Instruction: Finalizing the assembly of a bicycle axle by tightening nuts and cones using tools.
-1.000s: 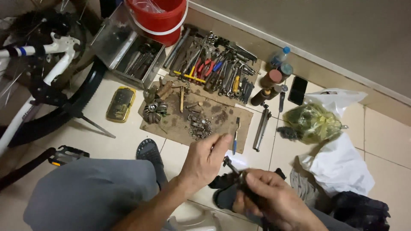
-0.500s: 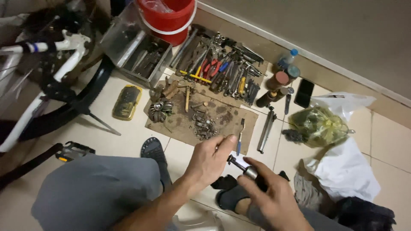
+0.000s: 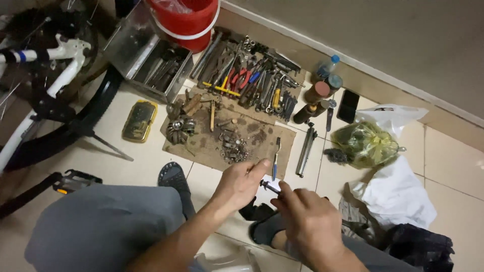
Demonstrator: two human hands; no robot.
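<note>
My left hand [image 3: 241, 182] and my right hand [image 3: 306, 217] meet over the floor and together hold a short dark metal rod [image 3: 269, 187] with a threaded end. The left fingertips pinch its far end, the right fingers wrap its near end. Just beyond the hands lies a piece of brown cardboard [image 3: 262, 136] with a pile of small metal parts [image 3: 232, 145] and a toothed cog [image 3: 177, 130]. A blue-handled tool [image 3: 276, 158] lies at the cardboard's edge, close to my left fingertips.
Many hand tools [image 3: 249, 78] lie along the wall beside an open metal toolbox [image 3: 151, 60] and a red bucket [image 3: 187, 17]. A white bicycle frame and tyre [image 3: 48, 100] fill the left. A yellow-green bag [image 3: 365, 143], white cloth [image 3: 396, 194] and phone [image 3: 348, 106] lie right.
The right hand has shifted slightly toward the left hand, and both now close on the rod's two ends. The view has tilted a little downward.
</note>
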